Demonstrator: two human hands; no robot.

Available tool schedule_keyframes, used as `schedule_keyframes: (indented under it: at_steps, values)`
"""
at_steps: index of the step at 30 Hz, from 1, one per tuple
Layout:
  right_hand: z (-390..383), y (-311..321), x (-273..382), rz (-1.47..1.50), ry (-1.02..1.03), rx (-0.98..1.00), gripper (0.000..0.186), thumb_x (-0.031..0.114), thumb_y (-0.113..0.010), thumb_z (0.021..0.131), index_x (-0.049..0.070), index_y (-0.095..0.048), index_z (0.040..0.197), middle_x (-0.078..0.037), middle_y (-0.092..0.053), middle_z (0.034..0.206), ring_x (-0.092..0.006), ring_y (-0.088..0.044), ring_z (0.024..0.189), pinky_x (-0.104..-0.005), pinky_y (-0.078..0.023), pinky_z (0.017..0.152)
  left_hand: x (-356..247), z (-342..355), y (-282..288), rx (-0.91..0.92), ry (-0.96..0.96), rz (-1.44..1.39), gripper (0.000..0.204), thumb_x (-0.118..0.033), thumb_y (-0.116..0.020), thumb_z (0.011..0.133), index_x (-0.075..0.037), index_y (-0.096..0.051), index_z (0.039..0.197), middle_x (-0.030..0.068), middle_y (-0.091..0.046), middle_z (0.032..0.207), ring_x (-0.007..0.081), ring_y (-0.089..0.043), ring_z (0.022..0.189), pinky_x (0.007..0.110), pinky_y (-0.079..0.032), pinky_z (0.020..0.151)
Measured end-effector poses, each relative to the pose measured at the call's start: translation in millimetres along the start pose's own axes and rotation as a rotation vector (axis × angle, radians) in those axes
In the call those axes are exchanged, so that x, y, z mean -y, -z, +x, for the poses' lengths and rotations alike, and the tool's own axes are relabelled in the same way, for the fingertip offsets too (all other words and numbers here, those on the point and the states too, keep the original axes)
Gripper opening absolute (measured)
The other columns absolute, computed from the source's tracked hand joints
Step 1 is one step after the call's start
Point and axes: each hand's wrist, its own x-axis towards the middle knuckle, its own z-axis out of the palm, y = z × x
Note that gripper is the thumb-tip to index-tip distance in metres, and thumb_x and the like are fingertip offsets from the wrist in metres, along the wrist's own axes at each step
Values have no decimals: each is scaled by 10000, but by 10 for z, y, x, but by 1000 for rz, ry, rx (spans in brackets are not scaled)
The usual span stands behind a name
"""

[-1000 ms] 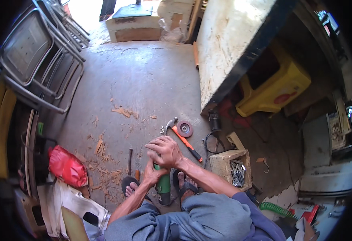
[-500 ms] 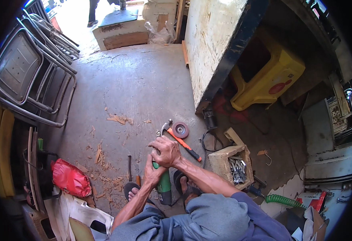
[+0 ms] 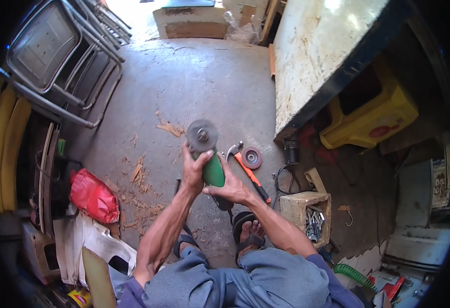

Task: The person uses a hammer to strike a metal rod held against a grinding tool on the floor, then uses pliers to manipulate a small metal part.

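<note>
A green angle grinder (image 3: 213,170) is held between both hands above the floor, in front of my knees. Its round grey disc (image 3: 195,131) faces up, with the centre nut showing and a slightly blurred rim. My left hand (image 3: 192,168) wraps the left side near the head, thumb across the green body. From the right, my right hand (image 3: 231,186) grips the body lower down. To the right on the floor lie a claw hammer (image 3: 249,173) with an orange and black handle, and a brownish abrasive disc (image 3: 251,157) beside it.
A wooden box (image 3: 292,211) of metal bolts stands to the right. Folding chairs (image 3: 45,49) lean at the far left, above a red plastic bag (image 3: 95,197). Wood scraps (image 3: 137,172) litter the floor. A yellow plastic stool (image 3: 384,120) lies under the pale bench (image 3: 317,61).
Both hands have raised the grinder and turned it so its disc faces up in view. My right hand has moved from atop the head to the right side. The view has shifted.
</note>
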Motion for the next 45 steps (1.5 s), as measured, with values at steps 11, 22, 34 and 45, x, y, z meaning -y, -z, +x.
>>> schedule_keyframes:
  at_steps: [11,22,34,45]
  values:
    - [594,1157,-390,-805,-301,-151,948,370,-763,713,217,-376,1564,-233,-672,1220,-430,-655,1124,-522,-533,953,522,-1087,1302,-238,143,1556,680,-260,-792,837,8,-487,1383,254,-512,1262,407,-519,1162,532,-433,995]
    - [688,373,-646,-1044,262,-16,376,197,-758,815,172,-722,1188,-130,-677,1175,-335,-600,1087,-495,-473,979,704,-1038,1222,-153,33,1304,562,-131,-728,843,-27,-501,1347,206,-582,1146,424,-627,1031,535,-498,837]
    - [281,992,-642,-928,53,-501,504,184,-743,852,87,-625,1333,-235,-618,1255,-412,-597,1113,-511,-484,972,801,-129,560,18,-309,1330,417,-104,-728,832,-32,-612,1226,182,-585,1113,371,-578,1059,472,-482,908]
    - [797,1634,-840,-754,-518,-249,844,367,-774,676,-33,-502,1367,-276,-676,1180,-413,-669,1097,-472,-538,943,1059,419,359,110,-234,1117,158,-121,-722,887,-51,-715,1029,130,-658,953,335,-659,919,428,-528,842]
